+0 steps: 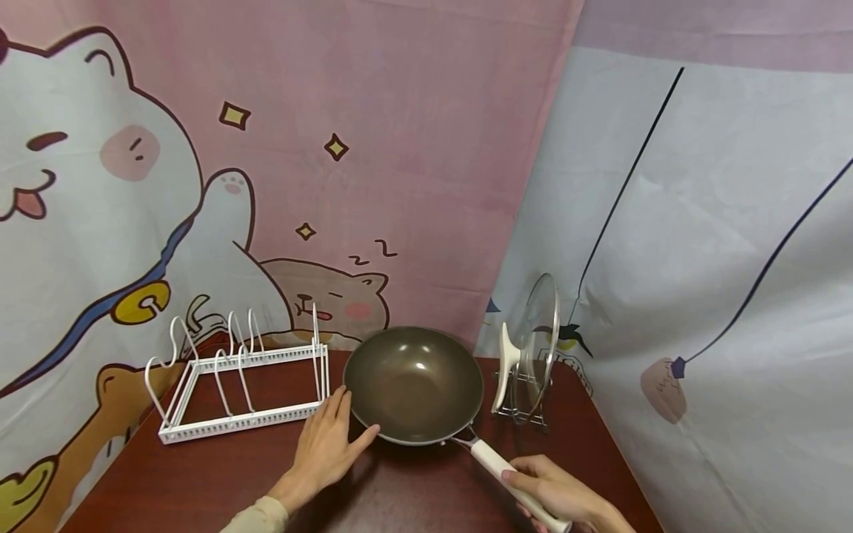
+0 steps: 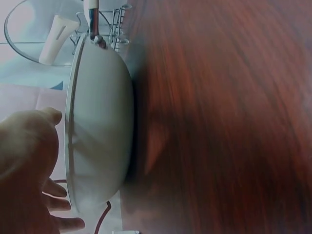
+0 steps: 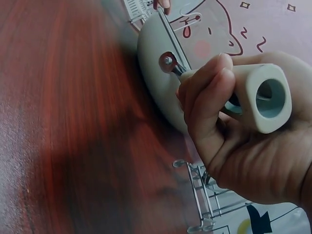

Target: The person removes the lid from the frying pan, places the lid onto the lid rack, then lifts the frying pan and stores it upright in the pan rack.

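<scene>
A wok (image 1: 415, 385) with a dark brown inside and a pale outer wall (image 2: 100, 122) stands on the table, its white handle (image 1: 493, 460) pointing toward the front right. My right hand (image 1: 556, 488) grips that handle, and in the right wrist view its fingers (image 3: 209, 92) curl round the grip near the hollow end. On the wok's left side my left hand (image 1: 328, 443) has its fingers extended and thumb spread, fingertips right at the rim. The left wrist view shows the same hand (image 2: 29, 151) beside the rim, fingers loosely straight.
A white rack (image 1: 243, 423) with several upright dividers stands to the left of the wok. At the right, a small wire stand (image 1: 523, 416) bears an upright glass lid (image 1: 545, 348) with a white handle piece (image 1: 508, 355). A printed cloth (image 1: 426, 148) hangs behind the dark red table (image 1: 413, 496).
</scene>
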Motion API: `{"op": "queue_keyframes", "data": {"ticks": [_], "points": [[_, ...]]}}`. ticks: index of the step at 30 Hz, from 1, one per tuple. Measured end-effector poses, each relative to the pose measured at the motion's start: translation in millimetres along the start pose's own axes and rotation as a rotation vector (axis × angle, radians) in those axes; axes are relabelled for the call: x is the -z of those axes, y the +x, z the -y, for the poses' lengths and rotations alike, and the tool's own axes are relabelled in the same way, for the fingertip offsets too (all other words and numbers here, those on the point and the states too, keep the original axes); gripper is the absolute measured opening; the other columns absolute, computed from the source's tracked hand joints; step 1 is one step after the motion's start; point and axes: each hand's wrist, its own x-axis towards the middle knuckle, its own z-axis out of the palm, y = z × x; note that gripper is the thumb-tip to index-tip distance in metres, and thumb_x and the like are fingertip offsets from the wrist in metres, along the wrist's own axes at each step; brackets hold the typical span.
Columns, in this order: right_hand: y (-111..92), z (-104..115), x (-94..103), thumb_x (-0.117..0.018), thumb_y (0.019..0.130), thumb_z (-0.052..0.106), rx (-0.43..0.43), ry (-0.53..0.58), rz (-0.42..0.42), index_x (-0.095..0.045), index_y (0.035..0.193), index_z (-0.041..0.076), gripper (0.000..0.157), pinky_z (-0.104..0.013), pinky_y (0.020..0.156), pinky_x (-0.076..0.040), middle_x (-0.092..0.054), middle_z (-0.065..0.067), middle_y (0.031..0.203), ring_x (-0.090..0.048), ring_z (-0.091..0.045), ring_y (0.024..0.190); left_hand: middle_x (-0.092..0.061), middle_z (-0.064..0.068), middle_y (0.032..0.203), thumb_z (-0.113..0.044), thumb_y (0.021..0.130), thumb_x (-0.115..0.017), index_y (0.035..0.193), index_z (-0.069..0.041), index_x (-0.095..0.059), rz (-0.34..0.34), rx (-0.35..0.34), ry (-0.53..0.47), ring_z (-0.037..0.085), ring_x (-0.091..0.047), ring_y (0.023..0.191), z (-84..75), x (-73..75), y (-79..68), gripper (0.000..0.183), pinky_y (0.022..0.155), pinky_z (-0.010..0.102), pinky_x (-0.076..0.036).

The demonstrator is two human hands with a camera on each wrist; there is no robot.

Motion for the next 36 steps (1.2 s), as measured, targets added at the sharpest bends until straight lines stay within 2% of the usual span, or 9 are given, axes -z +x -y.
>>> {"op": "queue_keyframes", "data": {"ticks": [5, 12, 22, 30, 36], "points": [[-1, 2, -6.9, -0.052, 0.120, 0.023, 0.000, -0.028, -0.033, -0.060, 0.122, -0.014, 0.038, -0.022, 0.050, -0.051, -0.064, -0.003, 0.076, -0.059, -0.006, 0.054, -0.059, 0.026, 0.164, -0.065, 0.099, -0.077, 0.157, 0.005, -0.059, 0.007, -0.002, 0.004, 0.052, -0.061, 0.147, -6.3, -0.3, -5.2, 0.093, 0.113, 0.073, -0.055], [1, 2, -15.6, -0.052, 0.120, 0.024, -0.012, -0.039, -0.082, -0.064, 0.128, -0.011, 0.037, -0.022, 0.056, -0.053, -0.064, -0.003, 0.079, -0.061, -0.008, 0.064, -0.062, 0.026, 0.161, -0.067, 0.099, -0.076, 0.153, 0.007, -0.062, -0.012, -0.018, 0.041, 0.049, -0.063, 0.145, -13.0, -1.5, -7.6, 0.092, 0.111, 0.068, -0.058], [2, 4, -27.5, -0.055, 0.119, 0.024, -0.028, -0.086, -0.123, -0.070, 0.122, -0.007, 0.035, -0.023, 0.059, -0.053, -0.065, -0.004, 0.078, -0.062, -0.009, 0.066, -0.058, 0.025, 0.166, -0.070, 0.101, -0.072, 0.156, 0.008, -0.058, 0.015, 0.013, 0.046, 0.048, -0.061, 0.148, -12.7, -7.6, -5.4, 0.096, 0.112, 0.070, -0.057], [4, 6, -35.0, -0.056, 0.118, 0.025, -0.008, -0.087, -0.117, -0.066, 0.119, -0.014, 0.040, -0.021, 0.059, -0.052, -0.065, -0.002, 0.075, -0.062, -0.007, 0.064, -0.057, 0.027, 0.166, -0.070, 0.100, -0.073, 0.158, 0.008, -0.057, 0.022, 0.017, 0.037, 0.050, -0.061, 0.148, -9.8, -9.5, -2.0, 0.098, 0.112, 0.071, -0.056], [5, 5, -39.7, -0.058, 0.118, 0.024, 0.011, -0.059, -0.101, -0.061, 0.120, -0.023, 0.047, -0.021, 0.062, -0.054, -0.066, -0.001, 0.079, -0.064, -0.006, 0.068, -0.056, 0.028, 0.168, -0.069, 0.100, -0.073, 0.158, 0.008, -0.057, 0.053, 0.009, 0.021, 0.052, -0.060, 0.149, -5.8, -8.2, 2.8, 0.097, 0.117, 0.071, -0.053]]}}
